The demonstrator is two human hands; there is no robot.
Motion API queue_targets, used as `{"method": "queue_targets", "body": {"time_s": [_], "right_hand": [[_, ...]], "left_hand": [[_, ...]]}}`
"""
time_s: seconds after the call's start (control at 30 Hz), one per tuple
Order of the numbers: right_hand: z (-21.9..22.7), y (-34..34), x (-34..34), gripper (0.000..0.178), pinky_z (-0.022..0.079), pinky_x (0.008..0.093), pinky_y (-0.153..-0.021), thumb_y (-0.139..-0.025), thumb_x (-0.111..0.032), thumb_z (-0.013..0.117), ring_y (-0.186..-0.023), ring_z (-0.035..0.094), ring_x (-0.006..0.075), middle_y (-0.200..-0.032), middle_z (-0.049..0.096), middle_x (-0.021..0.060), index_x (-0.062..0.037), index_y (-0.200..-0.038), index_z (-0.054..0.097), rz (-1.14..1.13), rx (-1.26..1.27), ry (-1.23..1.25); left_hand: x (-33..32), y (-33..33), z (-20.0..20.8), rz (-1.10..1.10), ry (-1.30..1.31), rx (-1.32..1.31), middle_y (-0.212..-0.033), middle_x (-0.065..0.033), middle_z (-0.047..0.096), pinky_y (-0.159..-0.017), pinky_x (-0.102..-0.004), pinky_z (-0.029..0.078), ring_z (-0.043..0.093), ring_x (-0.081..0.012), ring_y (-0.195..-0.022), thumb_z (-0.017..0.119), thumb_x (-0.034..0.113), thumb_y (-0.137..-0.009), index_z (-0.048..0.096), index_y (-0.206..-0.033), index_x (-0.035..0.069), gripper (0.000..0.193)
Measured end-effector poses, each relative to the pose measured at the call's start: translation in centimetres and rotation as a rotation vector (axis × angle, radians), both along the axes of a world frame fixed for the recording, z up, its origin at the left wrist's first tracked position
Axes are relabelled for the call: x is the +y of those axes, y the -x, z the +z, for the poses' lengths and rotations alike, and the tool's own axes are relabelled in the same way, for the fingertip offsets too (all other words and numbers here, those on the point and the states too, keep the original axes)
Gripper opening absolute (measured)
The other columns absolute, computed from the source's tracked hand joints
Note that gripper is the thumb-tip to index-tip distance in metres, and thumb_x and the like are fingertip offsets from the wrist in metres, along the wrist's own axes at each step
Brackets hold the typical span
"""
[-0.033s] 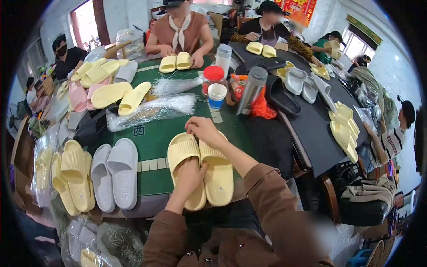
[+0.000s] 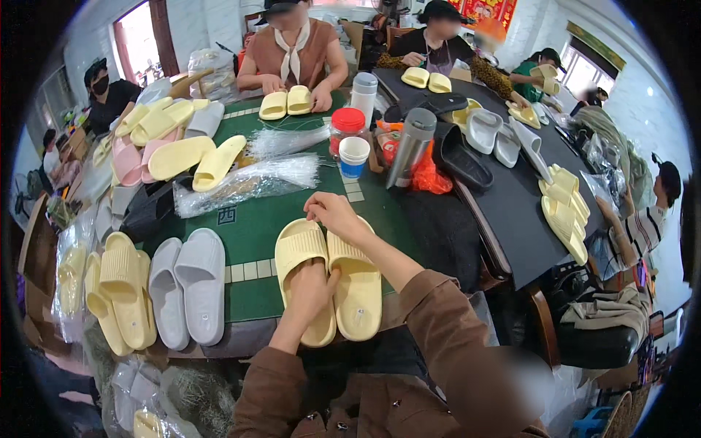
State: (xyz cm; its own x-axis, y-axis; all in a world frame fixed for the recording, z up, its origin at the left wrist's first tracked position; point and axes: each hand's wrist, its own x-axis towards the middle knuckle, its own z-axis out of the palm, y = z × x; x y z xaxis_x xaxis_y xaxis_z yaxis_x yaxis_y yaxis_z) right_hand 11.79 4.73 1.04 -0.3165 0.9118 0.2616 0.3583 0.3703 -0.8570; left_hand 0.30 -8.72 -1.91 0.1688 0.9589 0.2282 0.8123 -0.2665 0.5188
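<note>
A pair of yellow slide slippers lies side by side at the table's near edge, straps up and toes pointing away from me. My left hand (image 2: 309,292) reaches into the left yellow slipper (image 2: 298,241), its fingertips hidden under the ribbed strap and its thumb at the strap's inner side. Over the toe end of the right yellow slipper (image 2: 361,292) comes my right hand (image 2: 334,214), its fingers pinched together near the gap between the toes. Whatever is in that pinch is too small to make out.
Grey slippers (image 2: 199,285) and more yellow slippers (image 2: 125,285) lie to my left. Bundles of clear plastic ties (image 2: 255,186) lie beyond. A paper cup (image 2: 353,157), red-lidded jar (image 2: 347,125) and steel flask (image 2: 412,150) stand ahead. Co-workers handle slippers around the tables.
</note>
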Motion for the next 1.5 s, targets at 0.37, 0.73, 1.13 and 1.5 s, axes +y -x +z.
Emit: {"method": "queue_targets", "body": {"time_s": [0.37, 0.73, 1.13, 1.5], "right_hand": [[0.5, 0.8, -2.5, 0.011, 0.05, 0.0302, -0.059, -0.094, -0.007, 0.048, -0.067, 0.062, 0.0172, -0.081, 0.066, 0.0099, -0.0007, -0.097, 0.057, -0.039, 0.206, -0.176], [-0.2, 0.6, -4.4, 0.013, 0.048, 0.0258, -0.064, -0.095, -0.004, 0.049, -0.071, 0.059, 0.0109, -0.08, 0.063, 0.0067, -0.002, -0.097, 0.061, -0.234, 0.343, -0.076], [-2.2, -1.5, -2.0, 0.017, 0.05, 0.0223, -0.07, -0.091, -0.01, 0.061, -0.078, 0.062, 0.0101, -0.088, 0.065, 0.0043, 0.0009, -0.104, 0.064, -0.126, 0.755, 0.242], [-1.9, -1.5, -2.2, 0.019, 0.05, 0.0231, -0.076, -0.093, -0.011, 0.058, -0.084, 0.062, 0.01, -0.091, 0.066, 0.0045, 0.0022, -0.105, 0.066, -0.023, 0.657, 0.228]], "left_hand": [[4.2, 3.4, 6.2, 0.06, -0.387, -0.261, -0.086, -0.0149, 0.066, -0.066, -0.0373, 0.052, 0.065, -0.0311, -0.075, 0.063, 0.009, -0.085, 0.062, -0.097, 0.002, 0.015], [10.4, 2.2, 0.7, -0.04, 0.154, -0.806, -0.082, -0.0066, 0.067, -0.06, -0.0242, 0.046, 0.06, -0.0094, -0.07, 0.061, 0.013, -0.09, 0.06, -0.1, -0.002, 0.019], [8.8, 1.3, 1.5, 0.015, 0.022, -0.856, -0.083, -0.0035, 0.064, -0.07, -0.0239, 0.047, 0.061, -0.0093, -0.078, 0.06, 0.009, -0.09, 0.063, -0.095, -0.002, 0.012], [8.7, 0.7, 1.2, 0.052, -0.041, -0.829, -0.073, -0.0041, 0.063, -0.062, -0.0246, 0.045, 0.056, -0.008, -0.067, 0.061, 0.008, -0.087, 0.063, -0.089, -0.001, 0.009]]}}
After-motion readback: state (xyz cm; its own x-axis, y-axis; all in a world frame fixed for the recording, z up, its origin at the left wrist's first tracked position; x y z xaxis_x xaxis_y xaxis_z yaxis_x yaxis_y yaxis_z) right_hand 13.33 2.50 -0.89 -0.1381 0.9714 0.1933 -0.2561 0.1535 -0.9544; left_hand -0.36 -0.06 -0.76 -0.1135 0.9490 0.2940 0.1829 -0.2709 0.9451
